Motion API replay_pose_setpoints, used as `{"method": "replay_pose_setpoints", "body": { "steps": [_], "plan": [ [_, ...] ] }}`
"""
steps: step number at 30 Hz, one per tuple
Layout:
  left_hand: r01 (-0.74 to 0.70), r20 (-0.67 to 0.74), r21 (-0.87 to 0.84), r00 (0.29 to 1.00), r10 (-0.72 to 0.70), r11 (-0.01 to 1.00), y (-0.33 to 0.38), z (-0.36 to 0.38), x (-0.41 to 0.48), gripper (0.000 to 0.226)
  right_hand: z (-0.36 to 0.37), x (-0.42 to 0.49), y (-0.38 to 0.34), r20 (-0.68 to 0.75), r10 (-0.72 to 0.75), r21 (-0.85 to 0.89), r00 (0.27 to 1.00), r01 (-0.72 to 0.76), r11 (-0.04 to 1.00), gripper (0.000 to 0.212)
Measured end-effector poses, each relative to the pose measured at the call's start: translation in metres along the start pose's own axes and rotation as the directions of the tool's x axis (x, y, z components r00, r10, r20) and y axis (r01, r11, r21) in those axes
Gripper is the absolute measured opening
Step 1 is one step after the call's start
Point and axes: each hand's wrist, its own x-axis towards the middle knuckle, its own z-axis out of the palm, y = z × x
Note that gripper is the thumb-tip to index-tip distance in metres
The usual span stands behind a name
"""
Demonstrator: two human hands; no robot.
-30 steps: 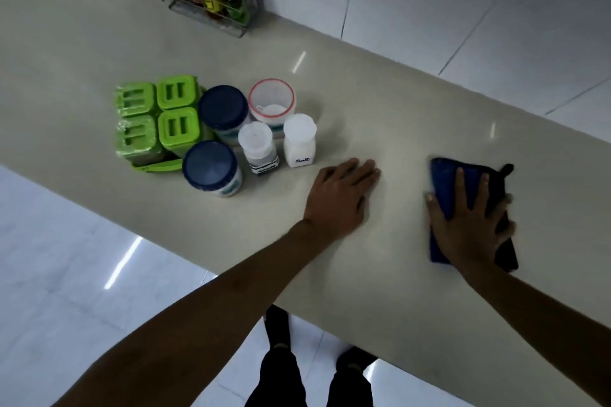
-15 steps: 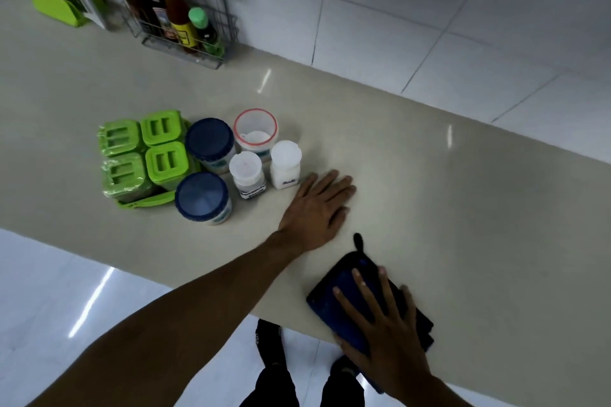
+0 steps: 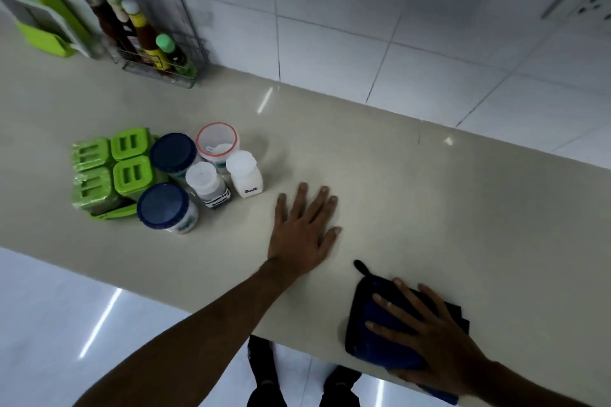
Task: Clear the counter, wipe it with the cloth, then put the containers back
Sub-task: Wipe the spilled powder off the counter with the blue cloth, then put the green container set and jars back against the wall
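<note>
L forearm (image 3: 198, 334) & R forearm (image 3: 542, 383) bare up to frame edge. L hand (image 3: 302, 231) & R hand (image 3: 429, 340) bare too; fingers (image 3: 299, 205) w/ short nails. At bottom, 2 legs (image 3: 264, 370) in plain black; trousers vs shoes: can't tell.

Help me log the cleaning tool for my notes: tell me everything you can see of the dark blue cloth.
The dark blue cloth looks like soft, thick fabric folded into a roughly square pad, with a small dark loop sticking out at its far left corner. It lies flat on the pale counter, right at the near edge. The right hand presses on it with spread, straight fingers, covering much of its right side. Nothing else touches it.
</note>
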Motion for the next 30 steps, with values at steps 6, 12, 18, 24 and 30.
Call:
{"method": "replay_pose_setpoints", "body": {
  "steps": [6,12,18,24,30],
  "plan": [
    [0.037,0.028,-0.001,0.999,-0.037,0.999,0.013,-0.004,-0.003,0.064,0.016,0.002,0.004,-0.131,0.037,-0.068,0.991,-0.046,0.997,0.079],
    [0.061,0.048,-0.034,0.997,-0.060,0.998,0.015,-0.004,-0.023,0.060,0.004,0.012,0.001,-0.043,0.031,-0.076,0.999,-0.034,0.997,0.095],
    [0.035,0.016,-0.135,0.999,-0.033,0.990,0.000,-0.016,-0.073,0.056,-0.044,0.071,-0.008,-0.039,-0.006,0.170,0.999,0.013,0.985,0.066],
    [-0.038,0.045,-0.223,0.998,0.050,0.974,-0.054,-0.035,-0.104,0.046,-0.150,0.211,-0.054,-0.403,-0.048,0.380,0.914,0.215,0.900,0.029],
    [-0.046,-0.232,-0.311,0.972,-0.029,0.949,-0.115,-0.109,-0.105,0.024,-0.264,0.352,-0.130,-0.585,-0.072,0.346,0.807,0.330,0.878,0.020]
  ]
}}
